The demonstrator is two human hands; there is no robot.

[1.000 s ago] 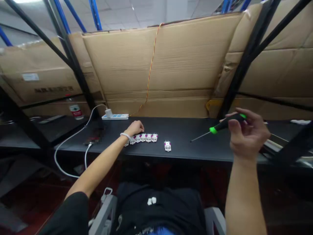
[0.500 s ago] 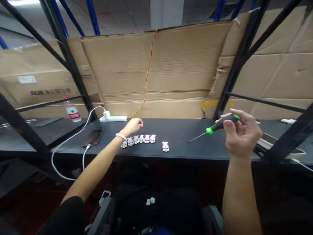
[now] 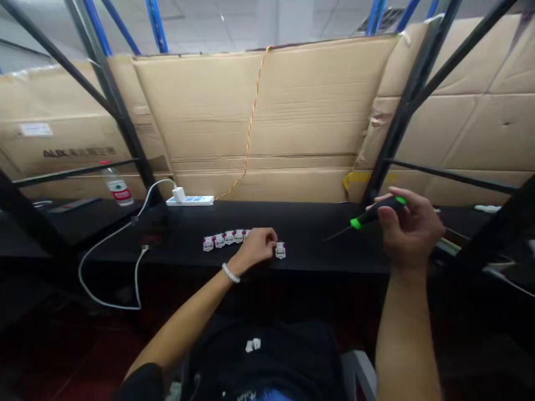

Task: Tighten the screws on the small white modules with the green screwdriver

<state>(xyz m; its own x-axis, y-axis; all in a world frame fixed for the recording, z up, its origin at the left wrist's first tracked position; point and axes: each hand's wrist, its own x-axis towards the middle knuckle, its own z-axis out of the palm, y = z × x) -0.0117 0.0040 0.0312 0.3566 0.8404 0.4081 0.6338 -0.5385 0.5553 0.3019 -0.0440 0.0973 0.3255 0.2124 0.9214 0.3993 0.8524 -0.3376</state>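
Observation:
My right hand [image 3: 412,225] holds a black screwdriver [image 3: 378,211] with green ends, its thin shaft pointing left and down over the table. My left hand [image 3: 258,246], wearing a white bracelet, has its fingers curled together at the left edge of a single small white-and-purple part [image 3: 280,250]. Whether the fingertips grip this part or only rest beside it cannot be made out. Several similar white-and-purple parts [image 3: 229,238] stand in a curved row left of that hand, which covers the row's right end.
A white power strip [image 3: 190,201] with a plug and white cable lies at the back left of the black table [image 3: 317,223]. Farther left stands a water bottle [image 3: 119,186]. Black metal posts [image 3: 390,133] flank the table, and cardboard [image 3: 309,111] walls its back.
My left hand has come right and toward me, from behind the row to the single part. My right hand keeps the screwdriver in nearly the same place.

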